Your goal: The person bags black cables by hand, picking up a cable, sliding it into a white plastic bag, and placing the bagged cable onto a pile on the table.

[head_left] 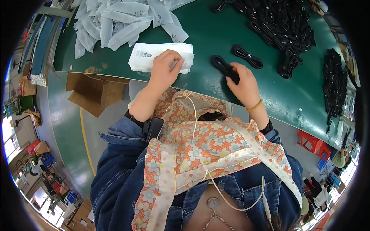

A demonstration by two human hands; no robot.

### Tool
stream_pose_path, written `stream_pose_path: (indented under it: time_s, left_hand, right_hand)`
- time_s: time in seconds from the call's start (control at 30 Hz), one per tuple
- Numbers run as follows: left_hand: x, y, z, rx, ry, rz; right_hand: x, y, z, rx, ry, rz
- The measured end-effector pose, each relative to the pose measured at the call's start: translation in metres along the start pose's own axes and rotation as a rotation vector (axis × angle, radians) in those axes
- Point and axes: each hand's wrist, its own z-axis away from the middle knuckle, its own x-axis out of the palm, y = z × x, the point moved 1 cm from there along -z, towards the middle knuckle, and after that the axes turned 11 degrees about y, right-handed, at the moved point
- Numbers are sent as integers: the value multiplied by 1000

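Observation:
My left hand (166, 69) rests on a stack of flat white plastic bags (140, 57) near the table's front edge. Its fingers are curled, thumb close to the index finger, at the right end of the top bag. In my right hand (244, 82) is a bundled black cable (221, 64), gripped at its near end while its far loop points up and left. A second black cable bundle (246, 56) lies on the green table just beyond that hand, apart from it.
Loose filled white bags (115, 23) are heaped at the far left. A large pile of black cable bundles (281, 27) covers the far right, with another long heap (333, 84) beside it. An open cardboard box (92, 94) sits below the table's left front edge. Red stools (310, 141) stand at right.

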Motion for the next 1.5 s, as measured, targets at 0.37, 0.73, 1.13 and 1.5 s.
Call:
stream_pose_path:
  time_s: [0.37,0.73,1.13,1.5]
  left_hand:
    - [2,13,3,-6,25,119]
    - [3,-2,13,272,-20,-216]
    - [8,4,26,267,38,-180]
    - [4,7,24,248,33,-155]
  right_hand:
    - [27,-32,1,-341,112,-90]
    - [42,-18,2,-368,18,30]
    - [40,-10,25,-371,84,-70]
    - [39,-17,23,-393,122,-78]
